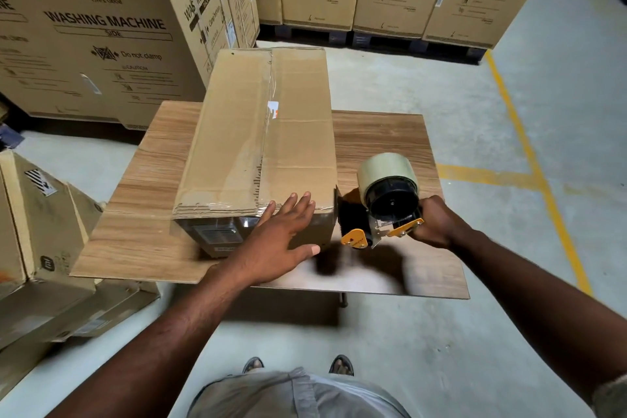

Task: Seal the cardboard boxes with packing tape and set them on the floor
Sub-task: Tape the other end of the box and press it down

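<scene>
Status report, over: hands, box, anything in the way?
Left hand flat on near end of cardboard box. Right hand grips tape dispenser at near right corner. Box on table, top seam taped. Nothing blocks dispenser.

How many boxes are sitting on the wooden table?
1. The long brown cardboard box lies on the wooden table, the left hand resting on its near end. A smaller one could hide behind it.

We see a greyish-beige shirt (295,397) w/ a creased fold down the front, dark open-toed sandals (341,365) w/ straps on both feet, & a bit of olive-grey sleeve (610,395) on the right arm. Forearms, left hand (281,241) & right hand (437,224) are bare.
</scene>
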Available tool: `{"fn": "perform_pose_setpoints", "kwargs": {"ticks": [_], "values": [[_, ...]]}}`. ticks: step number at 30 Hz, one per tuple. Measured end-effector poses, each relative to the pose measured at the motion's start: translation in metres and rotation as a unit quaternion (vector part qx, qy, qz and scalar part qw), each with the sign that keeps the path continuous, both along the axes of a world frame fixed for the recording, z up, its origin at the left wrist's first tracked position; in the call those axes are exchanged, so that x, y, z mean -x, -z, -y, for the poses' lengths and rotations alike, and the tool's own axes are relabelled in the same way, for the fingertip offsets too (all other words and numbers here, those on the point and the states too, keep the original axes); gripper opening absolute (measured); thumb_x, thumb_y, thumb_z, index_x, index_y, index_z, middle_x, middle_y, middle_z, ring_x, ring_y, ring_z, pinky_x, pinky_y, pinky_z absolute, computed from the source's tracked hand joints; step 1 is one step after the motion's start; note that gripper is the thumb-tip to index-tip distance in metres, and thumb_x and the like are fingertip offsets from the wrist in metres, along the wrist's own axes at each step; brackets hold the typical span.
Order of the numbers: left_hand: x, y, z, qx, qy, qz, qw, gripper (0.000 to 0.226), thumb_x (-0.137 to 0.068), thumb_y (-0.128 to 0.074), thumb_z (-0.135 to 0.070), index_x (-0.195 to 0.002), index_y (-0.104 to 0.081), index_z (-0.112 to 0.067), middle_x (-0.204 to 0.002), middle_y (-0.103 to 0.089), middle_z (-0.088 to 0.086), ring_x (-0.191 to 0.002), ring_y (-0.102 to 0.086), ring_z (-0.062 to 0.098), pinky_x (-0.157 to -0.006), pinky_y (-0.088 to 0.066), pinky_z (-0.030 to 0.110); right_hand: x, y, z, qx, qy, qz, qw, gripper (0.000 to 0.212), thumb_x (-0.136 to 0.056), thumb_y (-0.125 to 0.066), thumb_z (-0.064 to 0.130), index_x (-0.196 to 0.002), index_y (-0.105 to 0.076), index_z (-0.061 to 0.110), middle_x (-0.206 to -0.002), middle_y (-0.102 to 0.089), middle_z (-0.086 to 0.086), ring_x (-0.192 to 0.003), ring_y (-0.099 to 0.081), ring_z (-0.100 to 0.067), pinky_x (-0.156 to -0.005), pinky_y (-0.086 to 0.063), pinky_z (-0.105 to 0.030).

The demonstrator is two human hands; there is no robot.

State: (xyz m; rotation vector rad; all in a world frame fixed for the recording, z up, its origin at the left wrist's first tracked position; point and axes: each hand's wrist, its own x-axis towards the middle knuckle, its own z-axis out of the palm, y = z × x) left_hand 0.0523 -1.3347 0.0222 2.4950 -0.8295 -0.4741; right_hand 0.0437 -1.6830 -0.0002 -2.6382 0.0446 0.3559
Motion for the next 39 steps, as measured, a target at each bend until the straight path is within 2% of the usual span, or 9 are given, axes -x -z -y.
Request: {"fn": "perform_pose_setpoints", "kwargs": {"ticks": [7, 12, 18, 21, 23, 26, 28, 33, 39], "values": [[-0.001, -0.004, 0.0, -0.001, -0.001, -0.014, 1.0, 0.085, -0.086, -0.043, -0.058, -0.157, -0.005, -0.03, -0.161, 0.01, -0.019, -0.149, 0.016, 0.002, -0.119, 0.015, 0.031, 0.028, 0.032, -0.003, 0.15, -0.032, -0.141, 0.978, 0.017, -0.072, -0.062, 0.038, -0.077, -0.063, 0.022, -0.091, -0.071, -0.011, -0.076, -0.067, -0.028, -0.062, -0.052, -0.031], [-0.002, -0.002, -0.001, 0.022, -0.006, -0.018, 1.0, 0.081, -0.09, -0.05, -0.052, -0.157, -0.009, -0.031, -0.16, 0.007, -0.019, -0.149, 0.014, 0.001, -0.118, 0.015, 0.03, 0.059, 0.06, -0.02, -0.108, 0.188, -0.112, 0.97, 0.024, -0.076, -0.076, 0.038, -0.065, -0.07, 0.017, -0.059, -0.067, 0.006, -0.056, -0.06, -0.009, -0.05, -0.045, -0.018], [-0.001, -0.005, 0.0, 0.018, -0.008, -0.023, 1.0, 0.078, -0.094, -0.055, -0.047, -0.157, -0.011, -0.031, -0.161, 0.006, -0.02, -0.149, 0.014, 0.001, -0.118, 0.015, 0.028, 0.047, 0.103, -0.047, -0.52, 0.461, -0.229, 0.682, 0.035, -0.091, -0.062, 0.023, -0.064, -0.046, 0.007, -0.053, -0.037, -0.008, -0.04, -0.037, -0.02, -0.041, -0.035, -0.026], [-0.001, -0.007, 0.002, 0.014, -0.017, -0.024, 0.999, 0.081, -0.089, -0.048, -0.055, -0.157, -0.012, -0.032, -0.16, 0.005, -0.021, -0.149, 0.013, -0.001, -0.12, 0.013, 0.03, 0.032, 0.111, -0.061, -0.577, 0.495, -0.222, 0.611, 0.033, -0.094, -0.052, 0.029, -0.068, -0.047, 0.01, -0.055, -0.04, -0.006, -0.045, -0.041, -0.021, -0.044, -0.037, -0.027], [0.001, -0.006, 0.004, 0.015, -0.026, -0.012, 0.999, 0.08, -0.091, -0.052, -0.053, -0.157, -0.012, -0.032, -0.16, 0.004, -0.021, -0.149, 0.012, -0.002, -0.12, 0.012, 0.03, 0.024, 0.108, -0.069, -0.518, 0.508, -0.174, 0.665, 0.029, -0.095, -0.055, 0.035, -0.083, -0.059, 0.008, -0.071, -0.058, -0.01, -0.058, -0.056, -0.026, -0.054, -0.044, -0.029], [0.006, 0.0, 0.003, -0.016, -0.015, 0.041, 0.999, 0.08, -0.095, -0.054, -0.049, -0.158, -0.008, -0.032, -0.161, 0.009, -0.02, -0.148, 0.016, 0.0, -0.118, 0.015, 0.029, 0.021, 0.095, -0.08, -0.155, 0.358, -0.175, 0.904, 0.053, -0.093, -0.051, 0.056, -0.11, -0.065, 0.008, -0.117, -0.065, -0.019, -0.109, -0.061, -0.035, -0.077, -0.041, -0.034], [0.008, 0.004, 0.002, -0.037, -0.003, 0.071, 0.997, 0.083, -0.094, -0.051, -0.052, -0.159, -0.004, -0.03, -0.162, 0.013, -0.018, -0.148, 0.019, 0.002, -0.119, 0.015, 0.031, 0.023, 0.079, -0.092, -0.073, 0.267, -0.114, 0.954, 0.055, -0.088, -0.049, 0.067, -0.102, -0.063, 0.015, -0.118, -0.064, -0.015, -0.113, -0.059, -0.033, -0.082, -0.045, -0.036], [0.011, 0.004, 0.004, -0.056, -0.002, 0.095, 0.994, 0.086, -0.09, -0.045, -0.057, -0.159, -0.003, -0.027, -0.163, 0.013, -0.014, -0.15, 0.017, 0.006, -0.119, 0.014, 0.033, 0.019, 0.05, -0.141, -0.474, 0.213, 0.039, 0.853, 0.051, -0.1, -0.05, 0.04, -0.148, -0.04, 0.025, -0.15, -0.044, 0.006, -0.136, -0.042, -0.008, -0.108, -0.039, -0.029], [0.008, 0.002, 0.001, -0.05, -0.002, 0.089, 0.995, 0.087, -0.088, -0.044, -0.058, -0.159, -0.003, -0.028, -0.163, 0.012, -0.015, -0.149, 0.016, 0.004, -0.12, 0.012, 0.032, 0.022, 0.058, -0.185, -0.379, 0.202, 0.178, 0.886, 0.043, -0.109, -0.032, 0.028, -0.151, -0.035, 0.023, -0.145, -0.039, 0.023, -0.132, -0.033, 0.017, -0.106, -0.025, -0.003]]}}
